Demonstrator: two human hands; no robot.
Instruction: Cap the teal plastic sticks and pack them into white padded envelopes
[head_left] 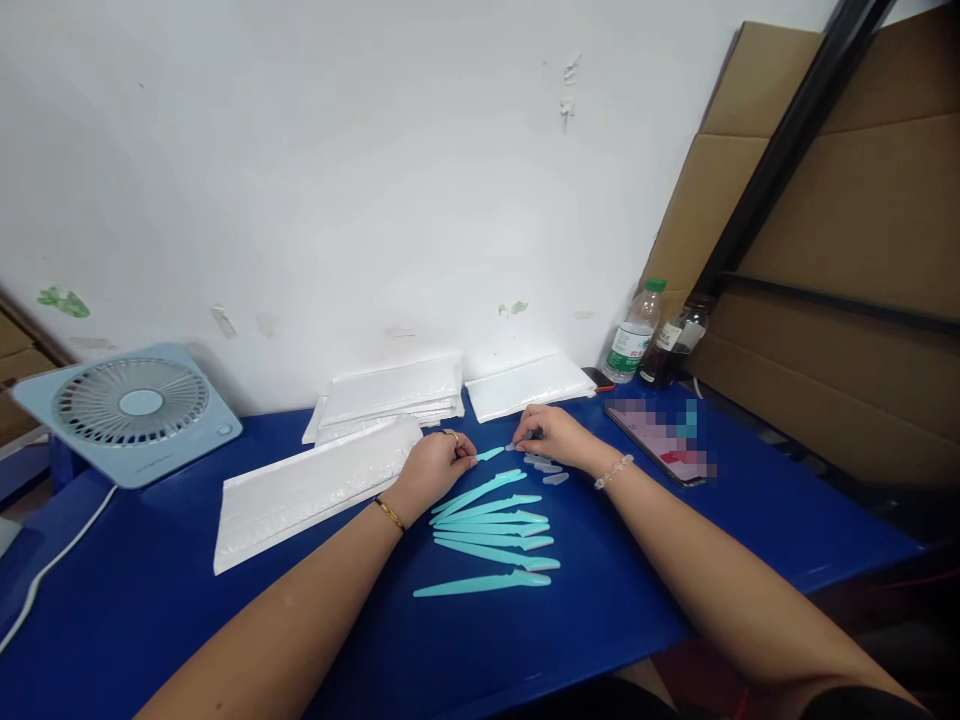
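My left hand (435, 465) is closed in a pinch round the handle end of a thin teal plastic razor stick (491, 454), held just above the blue table (150, 590). My right hand (551, 436) pinches a small clear cap (511, 446) at the stick's tip. Right of my hands lie a few loose clear caps (546, 467). In front of my hands several more teal sticks (491, 530) lie in a rough row, their capped ends to the right.
White padded envelopes lie at left (307, 490), and stacks of them (390, 392) (525, 384) stand along the wall. A small blue fan (131, 410) sits at far left. A phone (664, 435), a water bottle (634, 335) and a dark bottle (671, 350) are at right, beside cardboard (847, 250).
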